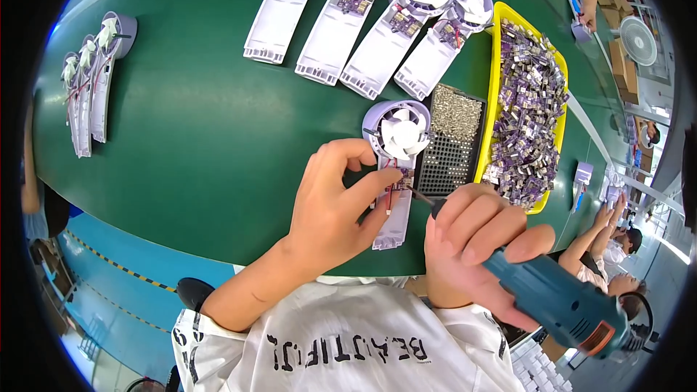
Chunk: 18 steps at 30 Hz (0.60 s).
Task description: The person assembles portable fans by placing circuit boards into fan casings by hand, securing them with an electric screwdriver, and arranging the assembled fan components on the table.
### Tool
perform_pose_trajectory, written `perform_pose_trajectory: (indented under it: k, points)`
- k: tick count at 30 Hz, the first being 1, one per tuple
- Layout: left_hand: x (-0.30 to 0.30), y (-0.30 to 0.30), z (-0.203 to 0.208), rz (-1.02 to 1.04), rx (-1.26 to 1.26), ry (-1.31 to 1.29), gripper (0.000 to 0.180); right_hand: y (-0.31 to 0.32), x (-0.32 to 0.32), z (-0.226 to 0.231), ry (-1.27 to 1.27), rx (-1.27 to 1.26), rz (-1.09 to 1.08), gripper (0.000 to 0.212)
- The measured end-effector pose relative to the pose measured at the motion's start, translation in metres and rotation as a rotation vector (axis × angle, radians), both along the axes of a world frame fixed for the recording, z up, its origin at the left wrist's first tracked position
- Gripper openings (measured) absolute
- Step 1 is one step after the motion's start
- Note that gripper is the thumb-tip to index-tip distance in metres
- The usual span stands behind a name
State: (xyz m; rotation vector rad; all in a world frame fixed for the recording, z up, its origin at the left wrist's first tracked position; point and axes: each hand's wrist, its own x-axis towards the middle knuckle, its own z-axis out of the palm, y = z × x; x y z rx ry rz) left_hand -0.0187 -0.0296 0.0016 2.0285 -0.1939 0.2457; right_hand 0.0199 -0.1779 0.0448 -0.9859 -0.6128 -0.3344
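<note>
A half-built handheld fan (404, 133) lies on the table before me, its pale lilac handle shell (392, 232) toward me and its white blades away. A small purple circuit board (406, 176) sits in the shell, with a red and a dark wire beside it. My left hand (327, 192) grips the fan, its fingertips pressing at the board and the shell's edge. Wrapped in my right hand (479, 247) is a teal electric screwdriver (563, 297). Its thin bit reaches left to the board near my left fingertips; the exact contact point is too small to make out.
A black screw tray (444, 167) full of small silver screws stands right of the fan. Beside it, a yellow bin (496, 65) holds many purple circuit boards. Several fan shells (330, 43) lie along the back; more fans (94, 87) rest at far left. Other people work at right.
</note>
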Motion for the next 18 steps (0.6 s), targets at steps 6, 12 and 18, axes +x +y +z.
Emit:
perform_pose_trajectory:
  k: [6, 12, 18]
  points:
    - [0.000, -0.001, -0.001, 0.011, 0.013, -0.049, 0.034, 0.003, -0.002, -0.005, -0.055, -0.062, 0.014, 0.076]
    - [-0.003, -0.002, -0.002, 0.020, -0.011, -0.031, 0.033, 0.003, -0.005, -0.010, -0.049, -0.091, 0.008, 0.079]
    - [-0.006, -0.005, -0.004, 0.017, -0.128, 0.044, 0.029, 0.006, -0.007, -0.011, -0.032, -0.113, 0.007, 0.079]
